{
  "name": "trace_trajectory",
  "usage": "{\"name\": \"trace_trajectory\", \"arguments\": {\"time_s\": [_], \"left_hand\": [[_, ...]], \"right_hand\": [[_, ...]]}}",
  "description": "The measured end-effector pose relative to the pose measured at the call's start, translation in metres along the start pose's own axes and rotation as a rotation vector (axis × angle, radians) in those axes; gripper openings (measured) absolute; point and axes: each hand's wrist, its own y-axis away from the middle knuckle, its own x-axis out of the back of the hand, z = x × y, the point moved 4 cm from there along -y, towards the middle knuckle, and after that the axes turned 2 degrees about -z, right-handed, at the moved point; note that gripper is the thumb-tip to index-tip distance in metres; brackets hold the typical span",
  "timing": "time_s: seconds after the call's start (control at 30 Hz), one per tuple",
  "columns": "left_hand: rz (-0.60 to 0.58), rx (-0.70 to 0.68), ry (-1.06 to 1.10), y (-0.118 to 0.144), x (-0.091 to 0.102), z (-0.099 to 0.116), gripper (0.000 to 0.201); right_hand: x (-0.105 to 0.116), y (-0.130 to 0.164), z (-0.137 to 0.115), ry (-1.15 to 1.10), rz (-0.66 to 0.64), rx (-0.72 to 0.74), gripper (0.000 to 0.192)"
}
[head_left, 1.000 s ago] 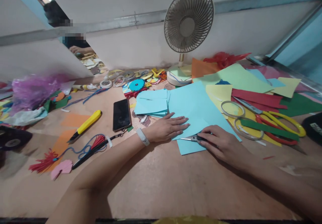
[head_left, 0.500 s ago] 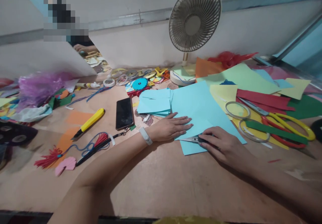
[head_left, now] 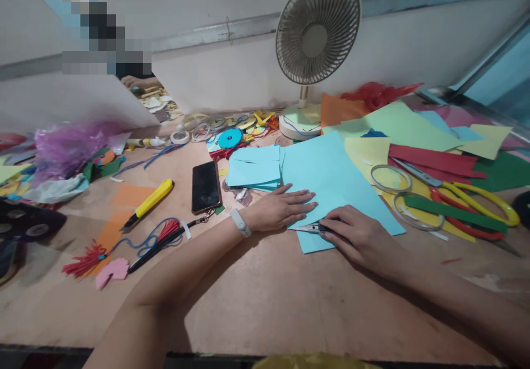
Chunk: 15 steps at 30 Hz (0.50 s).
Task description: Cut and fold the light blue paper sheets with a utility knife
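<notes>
A yellow cutter (head_left: 148, 204) and phone (head_left: 206, 186) lie at left. The blue sheet (head_left: 331, 178) is pressed flat at table centre by the left hand (head_left: 281, 209), fingers together. A knife (head_left: 310, 228) is gripped by the right hand (head_left: 360, 236) at the sheet's near edge.

A left hand (head_left: 281, 209) presses flat on a light blue paper sheet (head_left: 331, 184) while the right hand (head_left: 358, 236) grips a small craft knife (head_left: 308, 228) at the sheet's near edge. A phone (head_left: 206, 186), yellow cutter (head_left: 149, 203), scissors (head_left: 476, 203) and desk fan (head_left: 317, 29) crowd the cluttered desk (head_left: 265, 297).
</notes>
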Motion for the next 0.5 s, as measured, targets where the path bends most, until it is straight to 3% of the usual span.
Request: {"name": "trace_trajectory", "arguments": {"time_s": [0.3,0.37,0.5], "left_hand": [[0.041,0.007,0.014,0.001,-0.001,0.0,0.046],[0.053,0.006,0.023,0.002,0.0,0.0,0.048],[0.172,0.093,0.02,0.004,0.006,0.002,0.062]], "right_hand": [[0.008,0.006,-0.016,-0.098,-0.042,0.022,0.022],[0.021,0.005,0.004,-0.053,0.069,-0.084,0.024],[0.049,0.012,0.071,0.203,0.258,-0.356,0.025]]}}
